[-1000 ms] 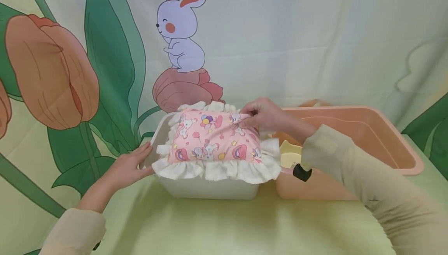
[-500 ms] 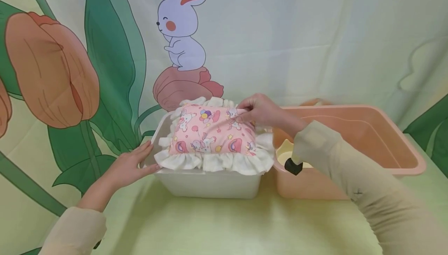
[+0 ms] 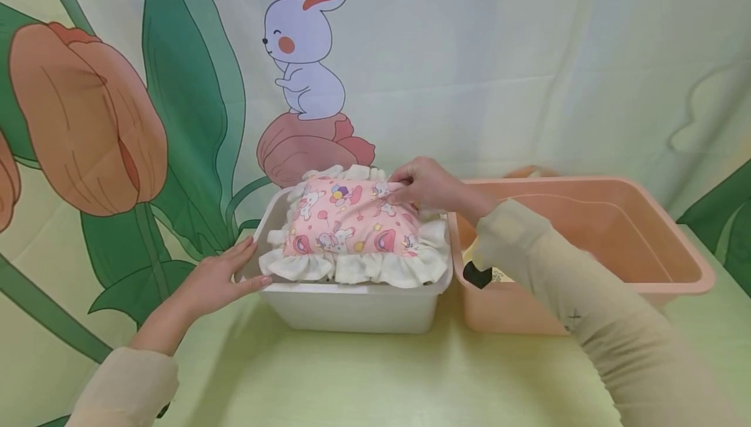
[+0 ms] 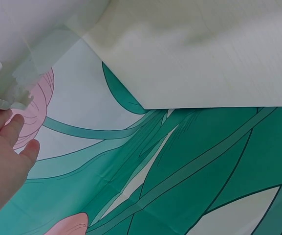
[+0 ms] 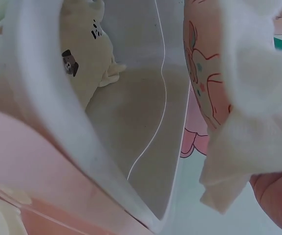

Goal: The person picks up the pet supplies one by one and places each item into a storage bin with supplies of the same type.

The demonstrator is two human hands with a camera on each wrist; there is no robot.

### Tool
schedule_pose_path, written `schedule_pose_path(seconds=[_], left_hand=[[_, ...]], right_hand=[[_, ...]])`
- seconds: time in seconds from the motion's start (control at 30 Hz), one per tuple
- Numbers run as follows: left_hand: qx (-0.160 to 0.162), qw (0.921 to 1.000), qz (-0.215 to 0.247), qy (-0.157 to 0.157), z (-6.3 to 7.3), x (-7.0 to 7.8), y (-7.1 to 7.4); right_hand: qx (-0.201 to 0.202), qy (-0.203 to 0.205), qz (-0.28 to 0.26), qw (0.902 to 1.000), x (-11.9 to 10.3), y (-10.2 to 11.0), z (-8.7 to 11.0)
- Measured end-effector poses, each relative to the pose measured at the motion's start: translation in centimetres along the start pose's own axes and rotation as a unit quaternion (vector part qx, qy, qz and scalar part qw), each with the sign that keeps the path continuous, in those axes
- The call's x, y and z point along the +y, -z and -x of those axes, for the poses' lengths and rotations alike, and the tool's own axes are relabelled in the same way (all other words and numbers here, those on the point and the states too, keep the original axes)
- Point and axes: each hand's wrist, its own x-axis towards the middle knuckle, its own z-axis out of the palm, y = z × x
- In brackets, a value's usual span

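My right hand (image 3: 425, 186) pinches the far right part of a pink unicorn-print pillow (image 3: 346, 218) with white ruffles. The pillow is over the mouth of a white plastic bin (image 3: 352, 313), its front ruffle close to the near rim. At the bin's left side, my left hand (image 3: 220, 280) rests on the rim, fingers straight and thumb spread toward the front. In the right wrist view, the pillow's ruffle (image 5: 263, 107) hangs above the bin, and a cream plush toy (image 5: 89, 63) with a small face lies inside.
A peach plastic bin (image 3: 528, 313) stands just right of the white one. Part of a cream item (image 3: 500, 276) shows in it beside the sleeve. Both bins are on a pale green table (image 3: 352, 381). Behind hangs a cloth backdrop (image 3: 469, 68) with a rabbit and tulips.
My right hand has carried the pillow a little left and back, so its front ruffle no longer overhangs the white bin's near side. The left hand has hardly moved.
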Motion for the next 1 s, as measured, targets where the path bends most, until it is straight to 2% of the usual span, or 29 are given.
schedule_pose_path(seconds=[0.37, 0.67, 1.0], left_hand=[[0.004, 1.0000, 0.007, -0.004, 0.2, 0.1, 0.0], [0.004, 1.0000, 0.006, -0.003, 0.3, 0.3, 0.2], [0.008, 1.0000, 0.005, -0.004, 0.2, 0.1, 0.1]], right_hand=[[-0.007, -0.005, 0.014, 0.9999, 0.2, -0.9, -1.0], [-0.010, 0.006, 0.035, 0.9993, 0.0, -1.8, -1.9], [0.000, 0.003, 0.041, 0.9992, -0.1, -2.4, -2.6]])
